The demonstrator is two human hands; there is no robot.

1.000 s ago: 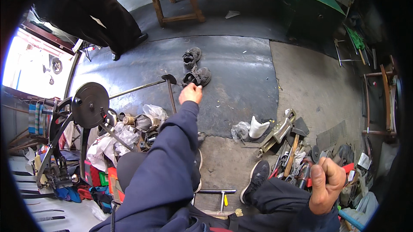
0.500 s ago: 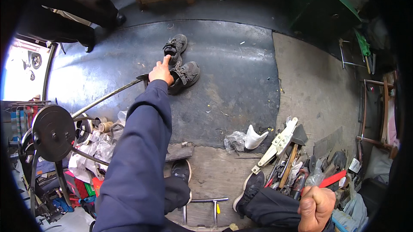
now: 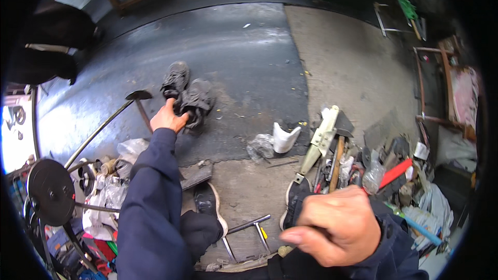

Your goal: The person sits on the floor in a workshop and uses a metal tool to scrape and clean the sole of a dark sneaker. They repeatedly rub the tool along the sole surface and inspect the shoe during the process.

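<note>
A pair of dark grey lace-up sneakers (image 3: 197, 98) is side by side over the dark floor mat, toes pointing away from me. My left hand (image 3: 168, 117) is closed on their heel ends, with the thumb at the right shoe and fingers at the left shoe's opening. Whether the soles touch the mat I cannot tell. My right hand (image 3: 334, 225) is close in front of me at the lower right, with its fingers curled and thumb pointing left. Nothing shows in it.
A metal stand with a round black base (image 3: 50, 192) is at left, beside plastic bags (image 3: 109, 192). At right lie a cream metal lever tool (image 3: 324, 137), a wood-handled tool (image 3: 337, 163) and mixed clutter. A white curved piece (image 3: 285, 137) lies mid-floor. Someone's dark-trousered legs (image 3: 52, 64) are upper left.
My left hand has closed on the sneakers and drawn them nearer. My right hand has come up from beside my knee toward the middle. The whole view has shifted.
</note>
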